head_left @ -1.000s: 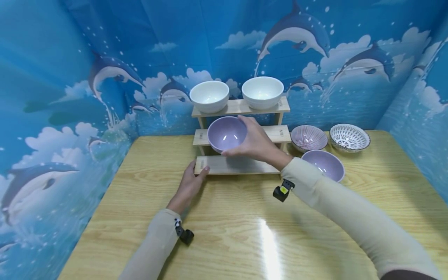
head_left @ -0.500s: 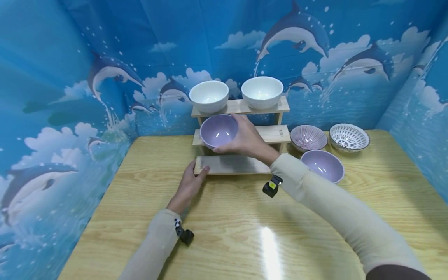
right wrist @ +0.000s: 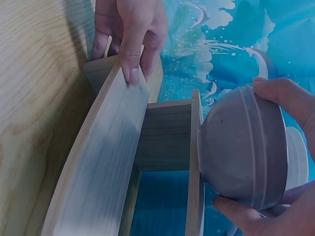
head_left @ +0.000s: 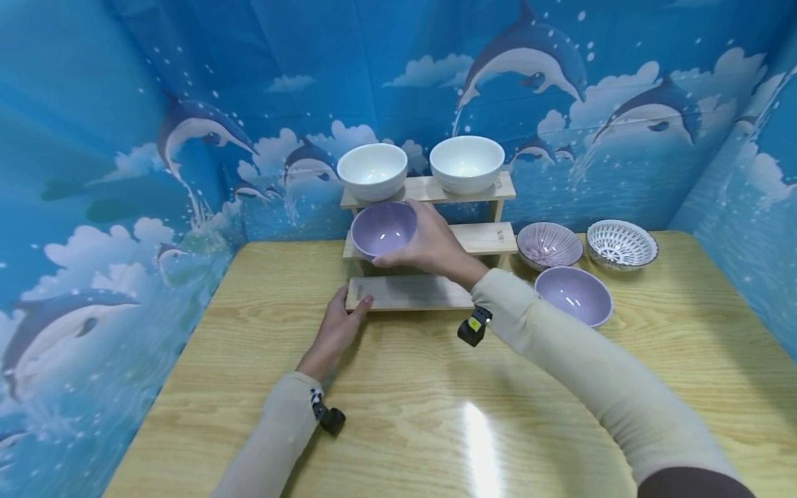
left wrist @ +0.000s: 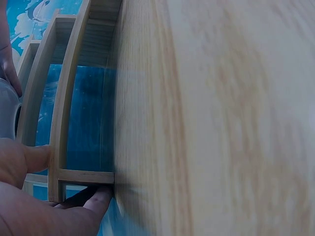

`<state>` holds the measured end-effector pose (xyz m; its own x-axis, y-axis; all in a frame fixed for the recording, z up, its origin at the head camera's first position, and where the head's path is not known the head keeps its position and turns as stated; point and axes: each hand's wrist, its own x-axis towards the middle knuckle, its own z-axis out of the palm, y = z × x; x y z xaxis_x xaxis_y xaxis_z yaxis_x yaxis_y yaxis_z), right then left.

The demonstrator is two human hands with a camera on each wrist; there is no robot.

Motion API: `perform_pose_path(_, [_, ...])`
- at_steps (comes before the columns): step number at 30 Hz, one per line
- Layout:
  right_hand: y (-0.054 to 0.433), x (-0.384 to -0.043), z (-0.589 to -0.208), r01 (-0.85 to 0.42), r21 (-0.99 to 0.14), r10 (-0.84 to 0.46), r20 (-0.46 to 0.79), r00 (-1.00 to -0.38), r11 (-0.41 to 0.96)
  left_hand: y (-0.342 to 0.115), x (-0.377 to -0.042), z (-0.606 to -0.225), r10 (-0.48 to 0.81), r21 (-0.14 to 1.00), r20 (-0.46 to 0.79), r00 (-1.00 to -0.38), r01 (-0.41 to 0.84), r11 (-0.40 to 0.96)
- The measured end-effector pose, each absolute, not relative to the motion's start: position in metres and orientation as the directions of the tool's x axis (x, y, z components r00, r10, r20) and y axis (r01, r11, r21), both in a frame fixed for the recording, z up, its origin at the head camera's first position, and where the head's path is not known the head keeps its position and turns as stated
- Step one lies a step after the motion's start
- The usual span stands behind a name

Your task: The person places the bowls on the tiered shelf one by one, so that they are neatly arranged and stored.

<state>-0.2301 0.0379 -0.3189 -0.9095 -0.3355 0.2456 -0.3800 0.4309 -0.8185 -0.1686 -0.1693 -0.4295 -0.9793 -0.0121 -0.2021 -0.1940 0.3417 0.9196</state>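
Observation:
My right hand (head_left: pixel 431 242) grips a purple bowl (head_left: pixel 381 234) by its right side, thumb at the near rim. The bowl is upright over the left part of the middle board of a three-tier wooden shelf (head_left: pixel 411 293); in the right wrist view the bowl's (right wrist: pixel 241 147) base is right at that board. With my left hand (head_left: pixel 339 325) I hold the left end of the lowest board, thumb on top and the other fingers at its end and underneath. Two white bowls (head_left: pixel 372 173) stand apart on the top board.
On the table to the right of the shelf stand another purple bowl (head_left: pixel 574 296), a striped purple bowl (head_left: pixel 549 245) and a black-and-white patterned bowl (head_left: pixel 621 245). A blue dolphin-print cloth (head_left: pixel 311 83) hangs behind and at the sides of the wooden table (head_left: pixel 398 415).
My right hand has carried the purple bowl to the left along the middle board, slowing in the last half second. My left hand has stayed on the shelf's lowest board.

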Motion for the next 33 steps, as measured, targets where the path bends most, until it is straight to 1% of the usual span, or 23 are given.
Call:
perform_pose_path(5, [0.0353,-0.2313,-0.3187,-0.397,-0.824,-0.343,0.266,-0.901,0.405,-0.169,-0.1686,-0.4293,-0.01,0.919,-0.207,-0.978,-0.198,0.342])
perform_pose_path(13, [0.0329,-0.2324,-0.3187,-0.388,-0.836,-0.345,0.259,-0.902,0.387,-0.1696,-0.1682,-0.429,-0.009,0.916,-0.204,-0.979,-0.194,0.353])
perform_pose_path(33, [0.0333,-0.2338,-0.3196,-0.402,-0.829,-0.348,0.271,-0.897,0.39,-0.1693,-0.1688,-0.4302,-0.013,0.915,-0.198,-0.98,-0.189,0.356])
